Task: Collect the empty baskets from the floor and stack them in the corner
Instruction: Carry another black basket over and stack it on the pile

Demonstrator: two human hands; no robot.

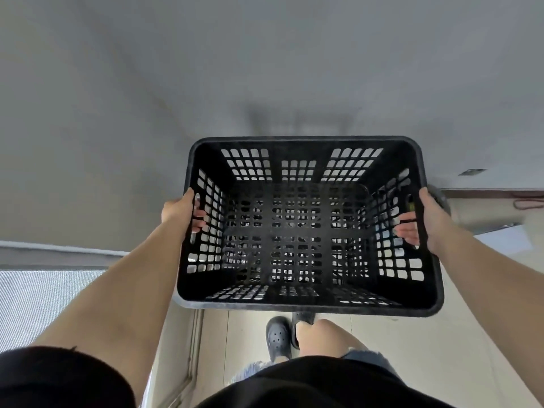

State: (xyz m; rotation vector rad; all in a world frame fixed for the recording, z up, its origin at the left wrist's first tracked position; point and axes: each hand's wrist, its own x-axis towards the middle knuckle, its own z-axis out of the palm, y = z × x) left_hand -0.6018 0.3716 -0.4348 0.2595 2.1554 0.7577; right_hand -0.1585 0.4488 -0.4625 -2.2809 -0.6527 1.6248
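A black perforated basket [309, 225] was held up in the air, off the floor, in front of the body, with its open top turned toward the camera and nothing seen inside it. It was carried by both hands at its two short sides. The left hand [179, 212] was wrapped over the left rim, the thumb lying on the outside and the fingers [198, 220] curled through the handle slot into the basket's inside. The right hand [432, 219] was closed over the right rim in the same manner, its fingers [407, 228] showing inside the wall. A grey wall [265, 69] was seen beyond the basket's far edge, and a blurred shadow was cast on it just above the rim. Below the basket's near edge, a light tiled floor [412, 348] was visible, with a dark perforated clog [278, 337] standing on it beside a bare knee [321, 334]. A patch of grey textured fabric [44, 304] lay at the left edge of the view.
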